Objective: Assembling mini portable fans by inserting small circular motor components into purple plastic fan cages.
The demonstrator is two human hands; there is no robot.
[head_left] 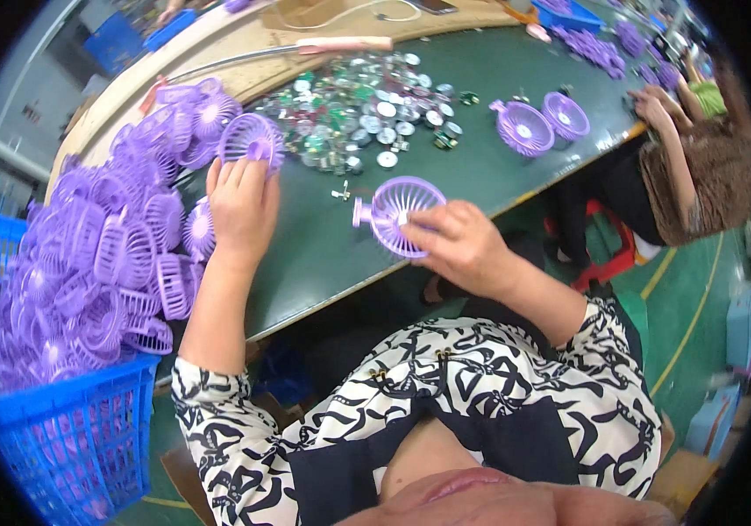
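Note:
My left hand [239,206] reaches forward and its fingertips grip a round purple fan grille [251,138] at the edge of a big heap of purple fan shells [112,254]. My right hand [456,244] holds another purple fan grille with a short handle [397,210] just above the green table [498,167]. A pile of small round silver and green motor parts [358,110] lies beyond both hands.
A blue plastic basket [68,430] with more purple shells stands at my lower left. Two purple fan housings [540,123] lie at the far right of the table. Another person [700,167] sits across on the right. More purple parts [594,48] lie at the back.

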